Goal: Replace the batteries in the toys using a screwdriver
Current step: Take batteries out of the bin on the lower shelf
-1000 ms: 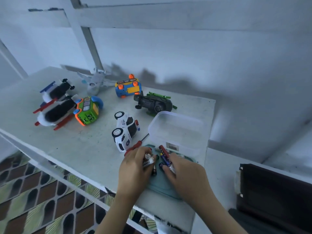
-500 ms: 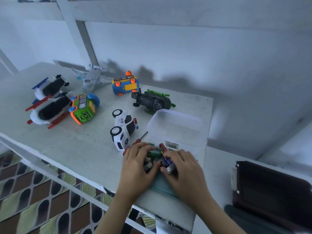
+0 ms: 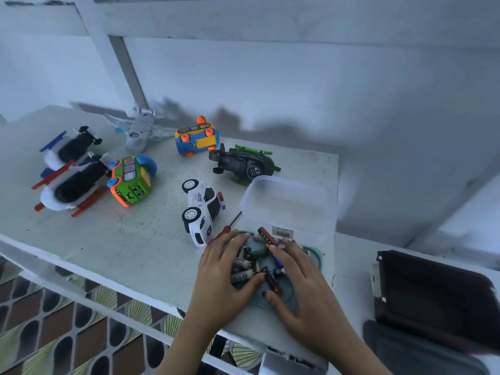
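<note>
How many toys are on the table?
7: two white aircraft and a green bus at left, a grey plane and a blue car at the back, a dark helicopter and a police car near the middle.

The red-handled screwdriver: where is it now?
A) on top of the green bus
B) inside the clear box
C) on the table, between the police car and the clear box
C: the screwdriver lies on the table, between the police car and the clear box.

The head camera looks steeply down, close above the white table [image 3: 113, 239].
</note>
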`<state>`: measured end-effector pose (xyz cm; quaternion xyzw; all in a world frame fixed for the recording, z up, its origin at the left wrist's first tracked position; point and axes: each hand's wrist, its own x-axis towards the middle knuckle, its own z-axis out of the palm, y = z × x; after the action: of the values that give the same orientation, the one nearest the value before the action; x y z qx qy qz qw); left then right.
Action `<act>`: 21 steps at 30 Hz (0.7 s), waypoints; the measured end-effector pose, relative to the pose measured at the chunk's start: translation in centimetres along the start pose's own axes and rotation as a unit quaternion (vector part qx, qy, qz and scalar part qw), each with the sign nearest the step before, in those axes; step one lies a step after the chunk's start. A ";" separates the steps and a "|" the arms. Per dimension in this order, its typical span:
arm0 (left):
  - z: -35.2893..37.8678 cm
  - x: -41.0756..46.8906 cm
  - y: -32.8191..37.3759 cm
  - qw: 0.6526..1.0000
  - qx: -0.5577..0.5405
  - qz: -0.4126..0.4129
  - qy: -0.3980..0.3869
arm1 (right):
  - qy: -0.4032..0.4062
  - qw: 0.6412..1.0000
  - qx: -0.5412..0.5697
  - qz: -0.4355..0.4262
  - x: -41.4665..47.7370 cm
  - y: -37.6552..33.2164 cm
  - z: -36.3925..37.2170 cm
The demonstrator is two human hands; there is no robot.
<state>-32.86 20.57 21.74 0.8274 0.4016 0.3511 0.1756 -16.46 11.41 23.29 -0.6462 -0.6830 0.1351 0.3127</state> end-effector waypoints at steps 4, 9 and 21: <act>-0.4 -0.8 -0.4 0.999 -0.025 -0.003 -0.047 | -0.035 0.998 -0.031 0.037 -0.9 -0.7 0.0; -1.2 -1.1 -0.7 0.997 -0.051 0.011 -0.064 | 0.035 0.988 0.090 0.117 -0.6 -1.6 0.3; -3.8 -2.6 -2.5 0.996 -0.078 0.006 0.029 | 0.149 0.983 0.000 0.111 2.1 -4.6 1.7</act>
<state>-38.05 20.04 21.76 0.8032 0.3725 0.4062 0.2262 -21.09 13.24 25.23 -0.7308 -0.5533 0.0709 0.3935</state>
